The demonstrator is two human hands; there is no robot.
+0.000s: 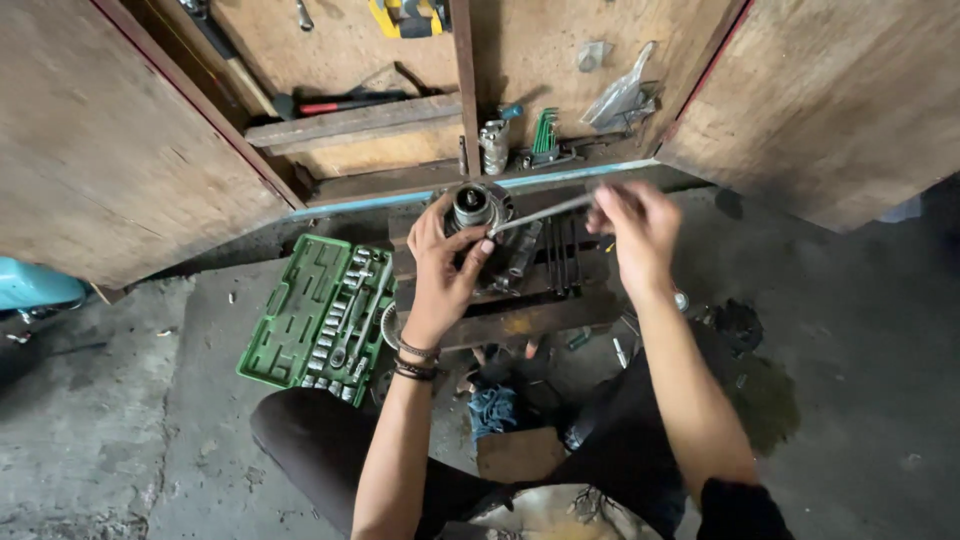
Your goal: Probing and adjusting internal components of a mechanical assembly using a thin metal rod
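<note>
- Head view: the left hand (443,262) is wrapped around a round metal engine part (474,207), fingers curled against its side and thumb up along its left edge, gripping it.
- The engine part sits upright on a low dark wooden table (520,320), just in front of an open wooden cabinet (400,150).
- The right hand (632,228) is closed around the end of a long thin metal wrench (540,213); the hand is blurred, so the exact finger placement cannot be told.
- The wrench runs leftward from the right hand to the engine part, and its far end meets the part near the left hand's fingertips.
- Dark cords circle the left wrist as bracelets (415,362).
- Left of the table, on the concrete floor (120,420), lies an open green socket case (320,315) with rows of shiny sockets along its right half.
- On the cabinet shelf behind the part stand a set of green hex keys (544,135) and a small metal cylinder (494,145); a clear plastic bag (620,98) hangs higher on the right.
- A red-handled tool (345,103) lies on the upper left shelf.
- A blue rag (492,408) lies on the floor between the person's knees.
- A dark oil stain (765,400) spreads on the floor to the right.
</note>
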